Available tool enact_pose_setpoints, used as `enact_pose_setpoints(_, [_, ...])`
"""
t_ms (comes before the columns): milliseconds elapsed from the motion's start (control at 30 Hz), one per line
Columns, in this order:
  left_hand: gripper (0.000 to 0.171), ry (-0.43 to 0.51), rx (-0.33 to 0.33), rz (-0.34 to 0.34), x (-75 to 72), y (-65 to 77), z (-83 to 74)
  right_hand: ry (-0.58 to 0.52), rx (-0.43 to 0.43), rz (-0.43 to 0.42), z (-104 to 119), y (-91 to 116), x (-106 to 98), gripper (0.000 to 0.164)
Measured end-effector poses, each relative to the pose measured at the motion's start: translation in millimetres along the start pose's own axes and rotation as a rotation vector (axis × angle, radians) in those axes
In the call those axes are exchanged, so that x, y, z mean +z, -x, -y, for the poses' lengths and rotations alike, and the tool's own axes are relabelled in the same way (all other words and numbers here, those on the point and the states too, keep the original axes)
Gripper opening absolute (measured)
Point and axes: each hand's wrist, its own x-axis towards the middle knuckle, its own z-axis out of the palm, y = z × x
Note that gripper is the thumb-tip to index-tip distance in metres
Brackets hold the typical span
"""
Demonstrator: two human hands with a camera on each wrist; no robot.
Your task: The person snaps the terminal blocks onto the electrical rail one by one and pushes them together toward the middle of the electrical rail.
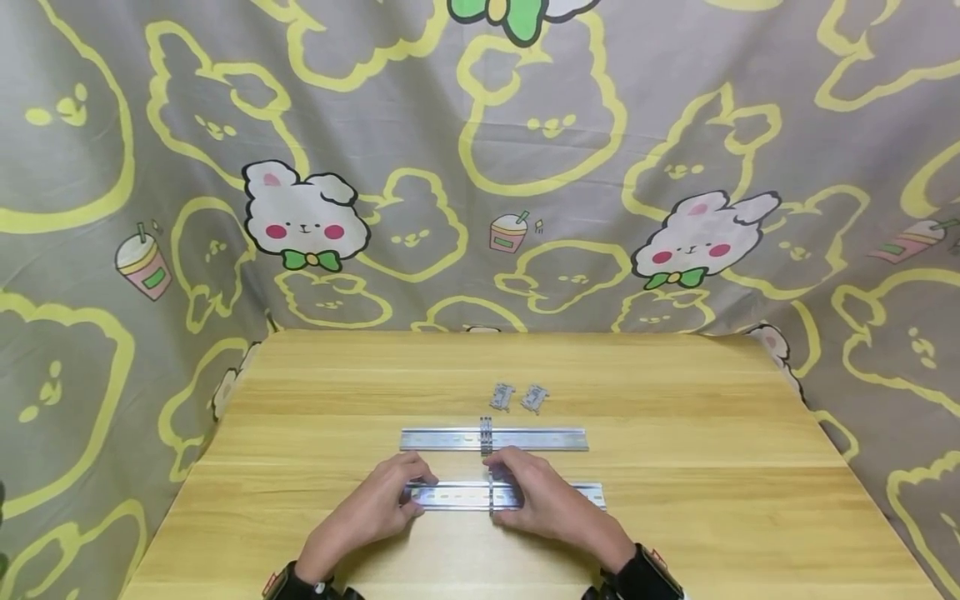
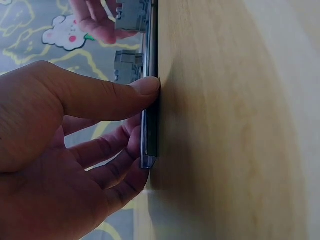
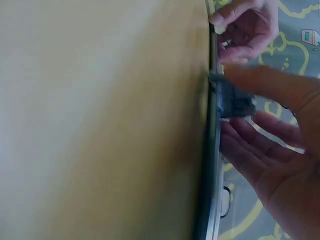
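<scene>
Nearer of two slotted metal DIN rails, the near rail (image 1: 453, 497) lies crosswise in front of me. My left hand (image 1: 386, 496) grips its left end, thumb (image 2: 146, 86) on the near edge and fingers round the far side. At mid-rail a slim grey terminal block (image 1: 491, 492) stands across it. My right hand (image 1: 538, 498) pinches this block between the thumb and the fingers, as the right wrist view also shows. Behind, the far rail (image 1: 442, 440) carries several terminal blocks (image 1: 486, 435) packed together at its middle.
Two loose grey terminal blocks (image 1: 502, 397) lie flat beyond the far rail. The wooden table (image 1: 300, 400) ends at a patterned grey curtain (image 1: 420, 125) at the back and both sides.
</scene>
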Motion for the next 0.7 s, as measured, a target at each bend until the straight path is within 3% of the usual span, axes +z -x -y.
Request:
enact_pose_setpoints(100, [0.028, -0.004, 0.016, -0.008, 0.7, 0.1, -0.8, -0.072, -0.021, 0.03, 0, -2, -15, 0.072])
enact_pose_setpoints(200, [0.029, -0.005, 0.021, -0.011, 1.3, -0.2, -1.0, -0.157, -0.024, 0.03, -1, -7, -35, 0.062])
enact_pose_setpoints(300, [0.029, -0.004, 0.014, -0.005, 1.7, 0.2, -0.4, -0.163, 0.003, -0.017, -6, -17, -54, 0.049])
enact_pose_setpoints(467, [0.028, -0.005, 0.006, -0.002, 1.9, 1.7, 1.4, 0.018, 0.043, -0.072, -22, -44, -68, 0.046])
enact_pose_setpoints(700, [0.029, 0.005, 0.013, -0.014, 0.8, 3.0, 1.4, 0.286, 0.047, 0.028, -41, -84, -60, 0.053])
